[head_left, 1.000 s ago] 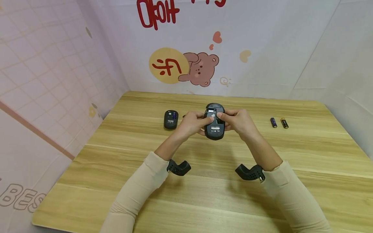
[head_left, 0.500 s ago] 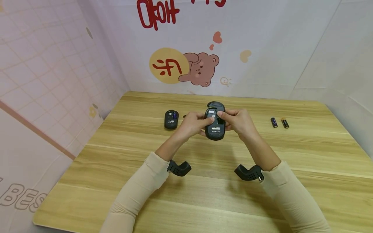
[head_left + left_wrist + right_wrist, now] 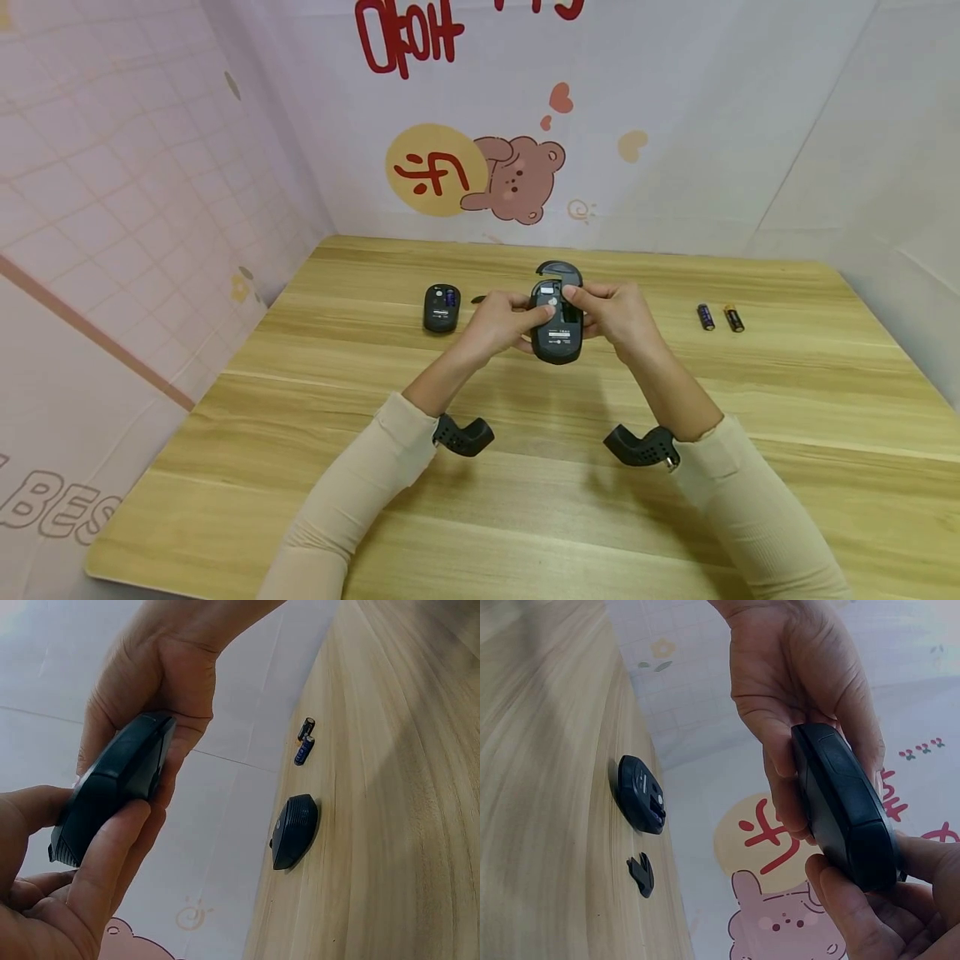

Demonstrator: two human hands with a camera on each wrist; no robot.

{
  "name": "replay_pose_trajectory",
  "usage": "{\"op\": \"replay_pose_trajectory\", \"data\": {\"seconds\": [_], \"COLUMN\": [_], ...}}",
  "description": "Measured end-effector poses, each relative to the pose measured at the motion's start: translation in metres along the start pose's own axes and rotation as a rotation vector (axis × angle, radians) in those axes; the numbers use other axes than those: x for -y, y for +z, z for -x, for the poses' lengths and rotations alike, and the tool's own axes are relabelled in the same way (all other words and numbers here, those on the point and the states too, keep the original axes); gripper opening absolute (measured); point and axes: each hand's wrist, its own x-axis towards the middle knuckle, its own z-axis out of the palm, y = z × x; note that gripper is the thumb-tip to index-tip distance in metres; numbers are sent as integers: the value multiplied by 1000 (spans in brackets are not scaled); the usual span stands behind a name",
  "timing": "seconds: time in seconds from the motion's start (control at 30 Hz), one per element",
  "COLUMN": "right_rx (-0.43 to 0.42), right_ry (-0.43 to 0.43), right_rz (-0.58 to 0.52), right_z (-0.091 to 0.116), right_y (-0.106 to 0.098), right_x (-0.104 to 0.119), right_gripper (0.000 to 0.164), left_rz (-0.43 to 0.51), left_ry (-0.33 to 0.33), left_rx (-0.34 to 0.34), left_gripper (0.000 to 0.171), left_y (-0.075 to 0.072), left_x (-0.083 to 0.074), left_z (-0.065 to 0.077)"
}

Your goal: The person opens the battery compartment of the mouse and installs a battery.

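A black computer mouse (image 3: 557, 333) is held up off the table, its underside facing me. Its battery cover (image 3: 561, 269) sits displaced past the far end, baring the battery slot. My left hand (image 3: 501, 323) grips the mouse's left side, thumb on the underside. From the right, my right hand (image 3: 615, 312) grips it too, thumb by the displaced cover. In the left wrist view the held mouse (image 3: 109, 787) appears edge-on between both hands. Another mouse (image 3: 441, 308) lies underside up on the table, a blue battery (image 3: 450, 297) in its slot.
A loose dark cover (image 3: 643, 874) lies beside that mouse. A further mouse (image 3: 294, 832) shows in the left wrist view. Toward the table's right lie a blue battery (image 3: 706, 317) and a black-and-orange battery (image 3: 733, 318). A printed cloth wall (image 3: 675, 167) stands behind the table (image 3: 525, 517).
The battery cover has slid further away from the held mouse's body, toward the far end. Both hands keep their grip, with the mouse shifted very slightly right.
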Motion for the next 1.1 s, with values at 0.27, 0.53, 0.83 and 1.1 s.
{"op": "replay_pose_trajectory", "data": {"seconds": [0.27, 0.53, 0.83, 1.1], "right_rx": [-36, -40, -85, -116], "right_ry": [11, 3, -10, -29], "right_rz": [28, 1, 43, 33], "right_z": [-1, -1, -1, -4], "right_y": [-1, 0, 0, 1], "right_x": [-2, -3, -3, -5], "right_gripper": [42, 43, 42, 38], "left_rz": [21, 17, 20, 15], "left_ry": [-23, -24, -16, -8], "left_rx": [8, -3, 7, 5], "left_gripper": [35, 37, 33, 33], "left_y": [2, 3, 4, 4], "left_x": [2, 2, 4, 5], "left_z": [0, 0, 2, 3]}}
